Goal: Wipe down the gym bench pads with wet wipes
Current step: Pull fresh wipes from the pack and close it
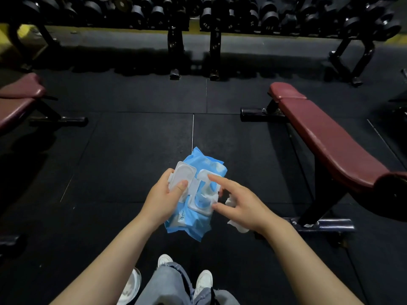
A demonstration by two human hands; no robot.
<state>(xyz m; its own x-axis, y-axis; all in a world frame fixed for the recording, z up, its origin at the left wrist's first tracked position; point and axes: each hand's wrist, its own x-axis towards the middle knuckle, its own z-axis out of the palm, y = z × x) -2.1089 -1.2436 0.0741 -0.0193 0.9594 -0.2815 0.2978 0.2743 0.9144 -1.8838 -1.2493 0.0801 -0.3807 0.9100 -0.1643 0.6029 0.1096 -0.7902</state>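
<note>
The left hand (pixel 164 198) grips the blue wipes pack (pixel 193 194), thumb on its flipped-open lid (pixel 181 178); the pack's long axis runs away from the person. The right hand (pixel 244 205), fingers spread, holds a crumpled wipe (pixel 236 225) beside the opening. Farther right, the maroon bench pad (pixel 326 137) stretches diagonally away.

Two benches (pixel 326 137) (pixel 17 100), one wipe pack (pixel 193 194), two hands (pixel 163 199) (pixel 242 205).

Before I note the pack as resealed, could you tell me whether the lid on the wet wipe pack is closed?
No, the white flip lid of the blue wet wipe pack is swung open under the left hand thumb.
</note>
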